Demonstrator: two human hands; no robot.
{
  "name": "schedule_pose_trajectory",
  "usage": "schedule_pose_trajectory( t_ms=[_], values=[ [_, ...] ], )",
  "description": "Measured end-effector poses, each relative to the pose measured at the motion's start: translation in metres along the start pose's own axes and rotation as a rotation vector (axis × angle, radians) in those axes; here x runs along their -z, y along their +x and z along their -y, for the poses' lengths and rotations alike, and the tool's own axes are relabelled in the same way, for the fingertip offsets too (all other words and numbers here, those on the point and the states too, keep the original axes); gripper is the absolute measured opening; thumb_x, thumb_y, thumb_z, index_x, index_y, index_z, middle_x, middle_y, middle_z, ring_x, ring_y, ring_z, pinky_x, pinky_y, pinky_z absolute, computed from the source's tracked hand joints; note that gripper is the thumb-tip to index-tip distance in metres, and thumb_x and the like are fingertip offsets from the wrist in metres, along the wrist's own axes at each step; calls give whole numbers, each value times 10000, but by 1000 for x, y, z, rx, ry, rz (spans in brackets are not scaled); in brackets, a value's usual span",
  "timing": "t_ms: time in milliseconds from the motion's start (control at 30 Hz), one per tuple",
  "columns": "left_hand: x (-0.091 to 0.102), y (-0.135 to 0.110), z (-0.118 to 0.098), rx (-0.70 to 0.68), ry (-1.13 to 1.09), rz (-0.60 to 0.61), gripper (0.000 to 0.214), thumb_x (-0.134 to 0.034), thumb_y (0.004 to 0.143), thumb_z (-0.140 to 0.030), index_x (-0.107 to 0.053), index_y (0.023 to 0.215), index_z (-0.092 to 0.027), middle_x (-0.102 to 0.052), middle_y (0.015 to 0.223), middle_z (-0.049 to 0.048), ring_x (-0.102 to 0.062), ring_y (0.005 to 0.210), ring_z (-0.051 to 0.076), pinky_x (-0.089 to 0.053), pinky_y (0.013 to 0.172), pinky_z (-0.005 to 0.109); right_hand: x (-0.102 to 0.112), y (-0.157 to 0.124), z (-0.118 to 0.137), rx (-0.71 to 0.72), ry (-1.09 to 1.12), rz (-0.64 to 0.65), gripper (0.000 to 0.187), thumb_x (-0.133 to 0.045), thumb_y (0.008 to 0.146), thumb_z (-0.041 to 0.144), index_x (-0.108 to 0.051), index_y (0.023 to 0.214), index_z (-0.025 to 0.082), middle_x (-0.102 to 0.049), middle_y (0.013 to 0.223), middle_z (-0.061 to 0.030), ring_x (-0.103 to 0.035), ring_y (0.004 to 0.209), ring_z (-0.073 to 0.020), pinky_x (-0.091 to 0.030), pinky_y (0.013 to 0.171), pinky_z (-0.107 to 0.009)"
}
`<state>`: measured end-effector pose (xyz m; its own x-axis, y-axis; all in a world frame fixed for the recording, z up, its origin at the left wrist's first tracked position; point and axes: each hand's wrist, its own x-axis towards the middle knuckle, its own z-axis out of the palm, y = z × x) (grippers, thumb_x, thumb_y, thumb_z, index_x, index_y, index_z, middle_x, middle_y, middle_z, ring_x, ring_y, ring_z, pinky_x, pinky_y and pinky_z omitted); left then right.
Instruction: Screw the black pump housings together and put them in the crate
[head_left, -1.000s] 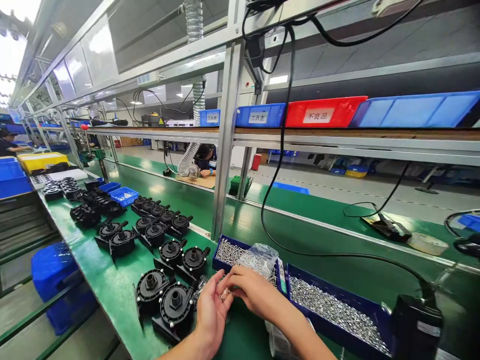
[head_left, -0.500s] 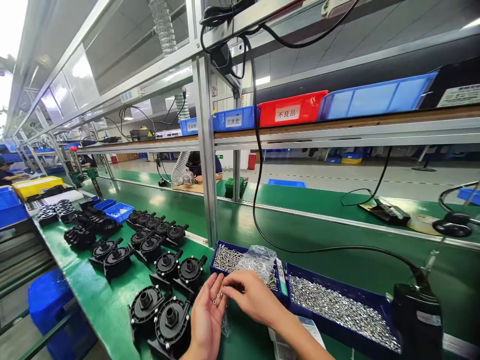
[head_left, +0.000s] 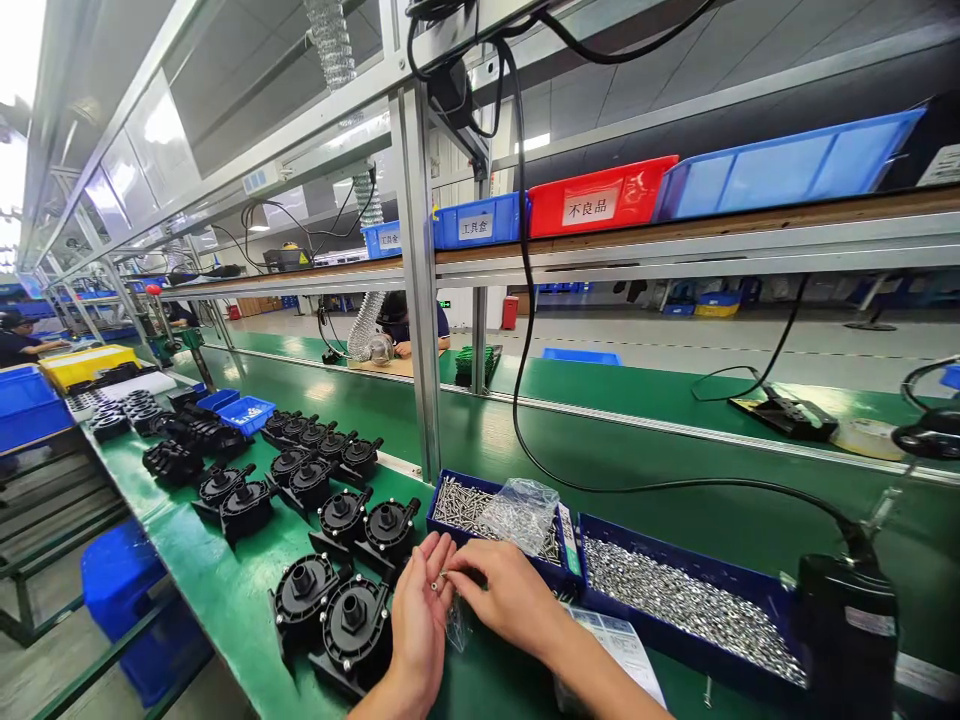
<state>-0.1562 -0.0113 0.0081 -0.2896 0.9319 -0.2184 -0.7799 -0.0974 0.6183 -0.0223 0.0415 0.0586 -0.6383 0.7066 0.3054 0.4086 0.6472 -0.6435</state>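
My left hand (head_left: 417,622) is held palm-up over the green bench, fingers loosely cupped around a few small silver screws (head_left: 435,584). My right hand (head_left: 504,595) pinches one of those screws at the left palm's fingertips. A small clear plastic bag (head_left: 454,628) hangs under the hands. Just left stand two black round pump housings (head_left: 330,612). Directly behind the hands a blue tray of long screws (head_left: 459,502) carries a crumpled clear bag (head_left: 520,512).
A larger blue tray of small silver parts (head_left: 675,605) lies to the right, with a black device (head_left: 847,630) and its cable beyond it. Several more black housings (head_left: 300,465) line the bench leftward. A printed sheet (head_left: 619,645) lies under my right forearm. Other people work farther off.
Both hands stay together over the bench; the right hand's fingers have closed on a screw in the left palm. The view has shifted slightly.
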Motion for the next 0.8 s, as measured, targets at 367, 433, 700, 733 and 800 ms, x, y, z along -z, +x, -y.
schedule_pose_trajectory(
  t_ms=[367,433,700,733,800],
  values=[
    [-1,0,-2,-88,46,-3,763,-674,844,-65,-366,1520,-243,-583,1449,206,-611,1298,292,-472,1124,417,-15,-4,7,-103,45,-46,183,-567,797,137,-680,663,192,-695,659,9,-549,591,-143,-339,616,-257],
    [-3,0,-4,-73,32,-1,708,-655,849,-43,-401,1489,-206,-616,1406,213,-606,1305,279,-478,1121,389,-15,-4,9,-125,92,-54,190,-559,811,151,-689,678,191,-708,675,10,-564,598,-143,-354,612,-253],
    [-7,-1,-6,-94,40,4,623,-685,850,-49,-468,1426,-142,-656,1348,220,-611,1300,279,-494,1113,371,-27,0,1,-317,301,-88,86,-601,715,156,-629,635,173,-660,619,1,-581,590,-149,-366,544,-232],
    [-6,-1,-5,-93,38,-1,605,-671,872,-66,-461,1434,-146,-657,1347,220,-615,1295,278,-497,1111,375,-29,0,-1,-343,339,-85,73,-601,704,152,-614,636,175,-646,598,5,-583,572,-147,-365,526,-227],
    [-6,-2,-4,-93,30,-15,572,-636,914,-95,-446,1451,-159,-662,1340,218,-624,1283,278,-503,1106,387,-32,2,-3,-388,427,-69,55,-593,693,145,-585,652,181,-628,561,17,-590,527,-141,-378,498,-217]
  ],
)
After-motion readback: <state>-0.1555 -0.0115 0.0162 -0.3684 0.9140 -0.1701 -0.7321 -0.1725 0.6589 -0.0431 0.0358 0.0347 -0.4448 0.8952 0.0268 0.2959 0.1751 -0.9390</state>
